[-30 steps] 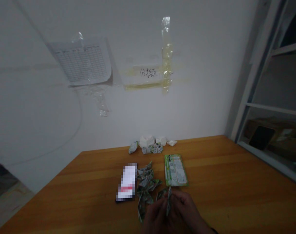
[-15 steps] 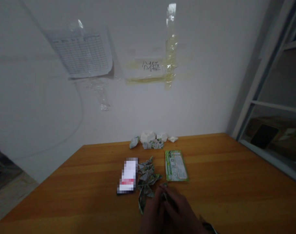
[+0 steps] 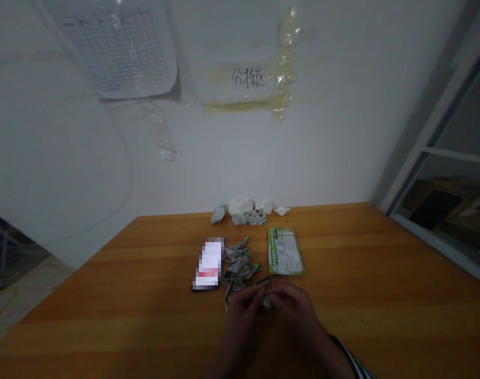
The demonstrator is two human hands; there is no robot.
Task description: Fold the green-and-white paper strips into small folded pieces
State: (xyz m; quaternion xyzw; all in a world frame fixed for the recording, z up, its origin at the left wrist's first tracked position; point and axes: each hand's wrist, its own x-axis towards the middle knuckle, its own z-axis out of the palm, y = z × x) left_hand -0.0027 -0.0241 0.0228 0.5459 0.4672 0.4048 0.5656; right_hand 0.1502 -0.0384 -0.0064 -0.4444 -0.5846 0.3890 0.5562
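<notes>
Left hand (image 3: pixel 243 308) and right hand (image 3: pixel 297 304): fingertips clamped on small folded paper (image 3: pixel 267 302) between them, over table (image 3: pixel 153 321), likely for fine control. Phone (image 3: pixel 210 265) lies screen up, apparently for viewing; paper shapes (image 3: pixel 239 268) beside it, within easy reach.

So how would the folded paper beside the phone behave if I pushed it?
The folded paper is probably light, since it looks like thin creased sheets. Its pointed corners stick out, so they'd likely bend under a firm push. With angular folds rather than round sides, it should slide more readily than roll.
</notes>
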